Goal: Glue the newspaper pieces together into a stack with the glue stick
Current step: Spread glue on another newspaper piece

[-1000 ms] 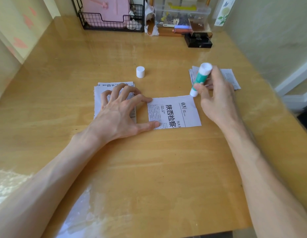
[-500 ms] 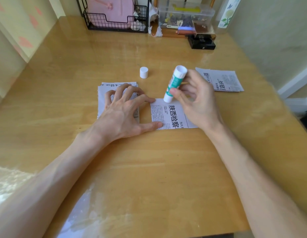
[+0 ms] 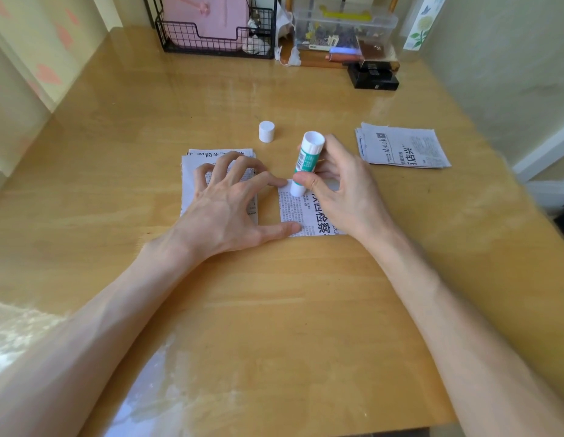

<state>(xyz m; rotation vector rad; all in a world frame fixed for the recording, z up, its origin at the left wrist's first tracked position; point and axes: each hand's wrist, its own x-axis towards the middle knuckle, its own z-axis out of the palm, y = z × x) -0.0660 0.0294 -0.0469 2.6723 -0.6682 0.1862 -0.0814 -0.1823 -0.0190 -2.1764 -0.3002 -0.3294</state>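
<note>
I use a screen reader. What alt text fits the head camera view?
The right hand holds an uncapped glue stick tip-down on a newspaper piece that the left hand steadies on a wooden table. Its white cap and a newspaper pile lie farther back.

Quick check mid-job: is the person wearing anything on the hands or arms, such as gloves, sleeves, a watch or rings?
Nothing worn shows. The left hand and right hand are bare, with no gloves and no rings visible. The left forearm and right forearm are bare down to the frame's edge: no sleeves, watch, bracelet or markings in view.
</note>
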